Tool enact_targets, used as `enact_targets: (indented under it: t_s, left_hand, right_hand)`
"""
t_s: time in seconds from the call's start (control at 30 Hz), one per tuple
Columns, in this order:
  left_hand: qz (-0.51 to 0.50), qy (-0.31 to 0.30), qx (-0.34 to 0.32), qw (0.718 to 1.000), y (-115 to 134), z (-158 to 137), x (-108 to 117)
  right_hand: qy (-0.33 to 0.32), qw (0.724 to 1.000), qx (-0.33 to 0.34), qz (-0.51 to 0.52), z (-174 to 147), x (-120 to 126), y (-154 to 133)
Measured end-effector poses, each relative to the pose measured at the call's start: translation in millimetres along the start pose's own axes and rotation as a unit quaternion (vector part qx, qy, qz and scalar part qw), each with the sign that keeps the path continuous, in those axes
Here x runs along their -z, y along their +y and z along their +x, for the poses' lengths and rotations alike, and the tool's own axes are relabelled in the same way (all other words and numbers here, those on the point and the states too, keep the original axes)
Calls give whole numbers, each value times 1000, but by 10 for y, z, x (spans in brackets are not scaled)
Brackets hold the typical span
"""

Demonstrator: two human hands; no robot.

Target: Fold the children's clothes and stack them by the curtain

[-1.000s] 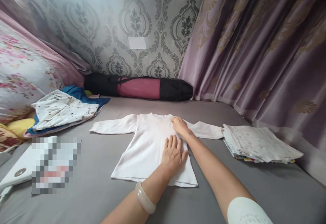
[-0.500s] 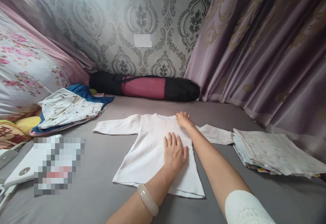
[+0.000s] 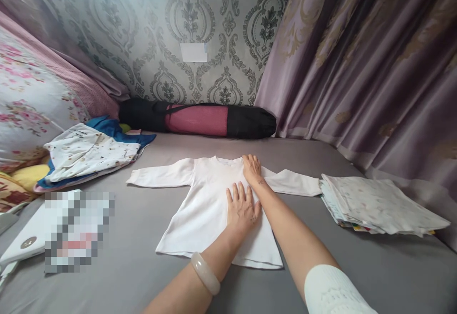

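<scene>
Resting a flat left hand (image 3: 242,211) on the body of a white shirt (image 3: 200,204), a person reaches the right hand (image 3: 252,167) to the shoulder beside the collar. The left palm is down with its fingers spread, gripping nothing; from where I stand, I cannot tell whether the right fingers pinch the fabric or merely lie on it. The shirt is laid out on a grey bedsheet (image 3: 124,238), squarely before its handler, one cuff touching or nearly touching a stack of folded cloths (image 3: 385,204). Done well, this step would seem to want a light, even palm holding the body steady while the other hand works at the shoulder, without dragging the collar askew or bunching the sleeve. The collar points away, toward the patterned wall (image 3: 143,52); the hem faces the person. The body's axis runs collar to hem, away from the wearer of the bangle (image 3: 205,273), while the longest span, cuff to cuff, stretches crosswise.
</scene>
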State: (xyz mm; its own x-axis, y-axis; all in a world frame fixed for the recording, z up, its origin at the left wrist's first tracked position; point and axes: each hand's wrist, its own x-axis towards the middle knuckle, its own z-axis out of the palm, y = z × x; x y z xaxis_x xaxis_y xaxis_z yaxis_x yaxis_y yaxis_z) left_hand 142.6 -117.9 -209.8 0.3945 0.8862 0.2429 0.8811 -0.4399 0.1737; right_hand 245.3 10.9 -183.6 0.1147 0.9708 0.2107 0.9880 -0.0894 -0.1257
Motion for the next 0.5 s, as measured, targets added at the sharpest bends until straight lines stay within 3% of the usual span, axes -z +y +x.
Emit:
enact_targets:
  t_s: [0.3,0.5]
  left_hand:
    - [-7,-23,11,1000,-37,27,51]
    - [-3,-2,-4,1000,-67,3,73]
  right_hand:
    - [-63,990,45,117,-498,73,238]
    - [-100,986,44,126,-808,307,301]
